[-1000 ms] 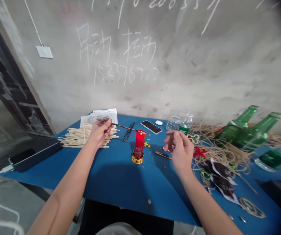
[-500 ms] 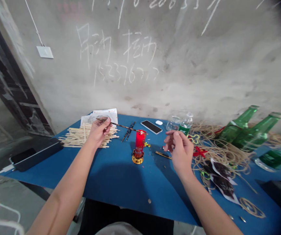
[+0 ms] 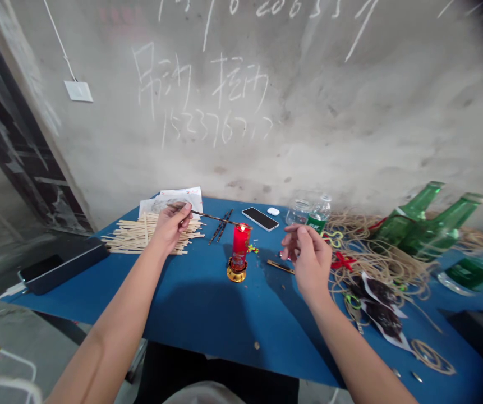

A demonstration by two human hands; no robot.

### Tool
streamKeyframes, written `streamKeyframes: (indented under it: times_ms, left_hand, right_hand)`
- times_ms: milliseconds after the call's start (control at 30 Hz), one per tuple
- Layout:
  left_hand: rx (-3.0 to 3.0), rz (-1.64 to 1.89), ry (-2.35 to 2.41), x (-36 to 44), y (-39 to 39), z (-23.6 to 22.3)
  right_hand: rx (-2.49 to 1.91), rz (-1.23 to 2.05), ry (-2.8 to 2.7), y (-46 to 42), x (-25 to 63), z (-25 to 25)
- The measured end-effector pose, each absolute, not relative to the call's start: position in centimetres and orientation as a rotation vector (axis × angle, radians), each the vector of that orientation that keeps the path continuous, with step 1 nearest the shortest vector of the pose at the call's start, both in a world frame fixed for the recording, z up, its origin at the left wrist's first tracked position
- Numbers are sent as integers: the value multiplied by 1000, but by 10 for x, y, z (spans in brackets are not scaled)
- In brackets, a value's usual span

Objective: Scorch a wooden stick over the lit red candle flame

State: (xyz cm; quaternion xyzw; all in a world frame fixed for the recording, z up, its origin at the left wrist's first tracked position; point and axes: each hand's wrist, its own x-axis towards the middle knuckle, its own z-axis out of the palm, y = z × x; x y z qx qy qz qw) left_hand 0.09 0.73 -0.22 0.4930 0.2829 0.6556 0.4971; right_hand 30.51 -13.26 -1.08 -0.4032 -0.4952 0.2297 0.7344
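My left hand pinches a thin dark-mottled stick near its one end. The stick reaches right, so that its far end lies at the top of a red candle, beside a small bright flame. The candle stands upright in a gold base. My right hand hovers to the right of the candle with its fingers loosely bent and apart, and no object shows in it. Two similar dark sticks lie behind, left of the candle. Under the right hand's fingertips is a brass-coloured strip.
Pale wooden sticks are heaped at the left beside a black box. A phone lies at the back. Tangled cord, green bottles and dark lumps on white paper crowd the right of the blue table.
The flame at the candle's top shows brighter, and the stick's tip sits slightly differently there. Both hands have hardly moved.
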Motion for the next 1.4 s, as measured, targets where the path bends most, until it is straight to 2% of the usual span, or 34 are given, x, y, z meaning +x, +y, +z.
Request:
streamKeyframes:
  times_ms: [1400]
  left_hand:
    - [1263, 1587, 683, 9, 4, -5]
  right_hand:
    - [-923, 488, -1039, -133, 305, -10]
